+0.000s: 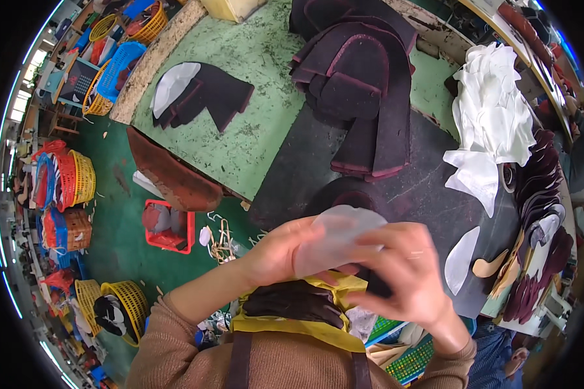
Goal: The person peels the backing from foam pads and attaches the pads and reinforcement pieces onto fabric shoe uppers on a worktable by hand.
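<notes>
Between my hands, above the near edge of the work table, is a thin, translucent white cut piece (pixel 328 241) with a curved edge. My left hand (pixel 279 249) is closed on its left side. At its right edge, the fingers of my right hand (pixel 405 269) grip the piece, slightly blurred by motion. Just beyond lies a dark, curved cut piece (pixel 347 194) on the black board (pixel 435 188). A stack of dark shoe-upper pieces with purplish edges (pixel 357 91) sits farther back. On the right lies a single white crescent piece (pixel 462 259).
A white heap of cut pieces (pixel 493 110) stands at the right, beside rows of dark pieces (pixel 542 194). Dark pieces with a white one (pixel 201 94) lie on the green tabletop (pixel 253 52). Left on the floor are a red crate (pixel 189 233) and yellow baskets (pixel 133 305).
</notes>
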Demonstrator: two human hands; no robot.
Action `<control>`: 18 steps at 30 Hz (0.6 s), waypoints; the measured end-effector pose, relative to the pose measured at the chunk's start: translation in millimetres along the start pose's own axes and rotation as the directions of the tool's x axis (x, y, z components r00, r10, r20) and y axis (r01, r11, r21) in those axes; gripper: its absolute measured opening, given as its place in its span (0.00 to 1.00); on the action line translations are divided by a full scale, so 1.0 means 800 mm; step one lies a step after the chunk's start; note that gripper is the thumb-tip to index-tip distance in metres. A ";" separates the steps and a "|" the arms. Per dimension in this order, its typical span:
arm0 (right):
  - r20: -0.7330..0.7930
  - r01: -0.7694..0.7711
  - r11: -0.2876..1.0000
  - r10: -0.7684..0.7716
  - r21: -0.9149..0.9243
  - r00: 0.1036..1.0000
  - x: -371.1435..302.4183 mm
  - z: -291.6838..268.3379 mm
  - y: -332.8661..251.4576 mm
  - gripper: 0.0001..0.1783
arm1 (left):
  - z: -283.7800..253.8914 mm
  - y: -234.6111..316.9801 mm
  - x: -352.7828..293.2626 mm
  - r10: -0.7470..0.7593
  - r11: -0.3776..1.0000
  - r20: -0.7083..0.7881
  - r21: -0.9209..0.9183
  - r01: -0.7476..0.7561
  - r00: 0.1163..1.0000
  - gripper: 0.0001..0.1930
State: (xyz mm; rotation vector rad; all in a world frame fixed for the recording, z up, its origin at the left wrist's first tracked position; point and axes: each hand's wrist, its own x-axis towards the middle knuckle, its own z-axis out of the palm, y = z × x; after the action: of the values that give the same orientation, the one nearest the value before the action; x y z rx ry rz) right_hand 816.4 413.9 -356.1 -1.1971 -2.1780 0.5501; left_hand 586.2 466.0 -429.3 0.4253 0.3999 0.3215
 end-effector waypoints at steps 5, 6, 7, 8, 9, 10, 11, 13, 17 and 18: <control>0.018 -0.535 0.640 0.632 0.551 0.775 -0.040 0.004 0.019 0.23 | 0.009 -0.004 0.001 -0.010 0.955 -0.094 0.295 0.038 0.996 0.23; 0.169 -0.630 0.542 0.668 0.557 0.724 -0.045 0.011 0.023 0.23 | 0.012 -0.002 0.002 0.005 0.931 -0.088 0.363 0.027 0.996 0.22; 0.257 -0.689 0.638 0.642 0.343 0.722 -0.049 0.014 0.028 0.18 | 0.015 0.002 0.005 0.000 0.931 -0.088 0.363 0.032 0.996 0.22; 0.257 -0.692 0.635 0.645 0.344 0.719 -0.051 0.017 0.032 0.18 | 0.019 0.012 0.006 -0.010 0.886 -0.154 0.456 0.080 0.988 0.19; 0.235 -0.711 0.539 0.697 0.452 0.677 -0.052 0.021 0.034 0.14 | 0.021 0.021 0.008 -0.012 0.831 -0.220 0.541 0.132 0.975 0.17; 0.223 -0.708 0.436 0.742 0.555 0.632 -0.051 0.025 0.036 0.12 | 0.022 0.026 0.008 -0.004 0.765 -0.288 0.616 0.188 0.958 0.16; 0.197 -0.708 0.464 0.745 0.533 0.637 -0.045 0.022 0.037 0.10 | 0.016 0.024 0.011 0.129 0.663 -0.318 0.732 0.157 0.939 0.13; 0.180 -0.704 0.494 0.740 0.510 0.649 -0.039 0.025 0.046 0.11 | 0.004 0.027 0.012 0.243 0.571 -0.351 0.805 0.159 0.905 0.12; 0.075 -0.696 0.552 0.757 0.460 0.650 -0.024 0.027 0.062 0.13 | -0.005 0.039 0.026 0.378 0.467 -0.314 0.877 0.114 0.871 0.10; 0.038 -0.700 0.579 0.758 0.418 0.651 -0.021 0.026 0.066 0.13 | -0.004 0.041 0.030 0.436 0.430 -0.289 0.899 0.084 0.852 0.10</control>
State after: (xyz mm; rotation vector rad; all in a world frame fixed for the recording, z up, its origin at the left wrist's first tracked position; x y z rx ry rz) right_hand 842.1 425.1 -408.4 -1.8097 -1.2482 1.1450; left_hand 598.8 504.9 -424.4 1.5013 1.0566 0.4186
